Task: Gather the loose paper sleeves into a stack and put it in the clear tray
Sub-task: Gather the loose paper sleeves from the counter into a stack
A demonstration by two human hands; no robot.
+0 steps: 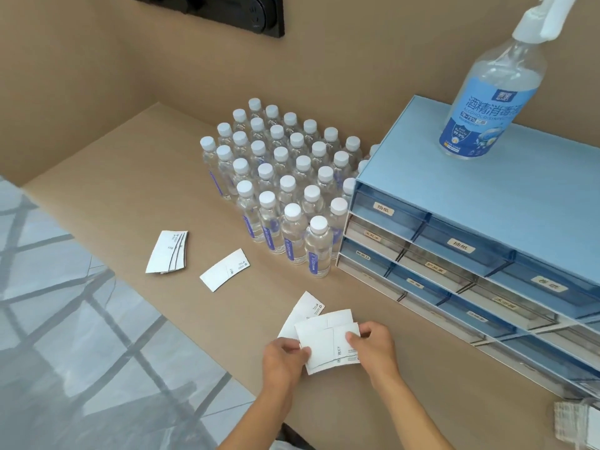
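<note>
Tan counter [130, 190], gathering under way: left hand [285, 355] and right hand [373, 347] pinch shut on a near stack [328, 344] of sleeves, with a single sleeve [224, 270] and a small pile [168, 252] waiting far left, likely next; tray unseen.

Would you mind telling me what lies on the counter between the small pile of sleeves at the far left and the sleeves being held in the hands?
In the head view, one single sleeve lies flat between the small pile and the held sleeves; otherwise bare counter.

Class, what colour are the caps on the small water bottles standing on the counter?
White. The caps show clearly in the head view, on clear water bottles with blue labels.
</note>
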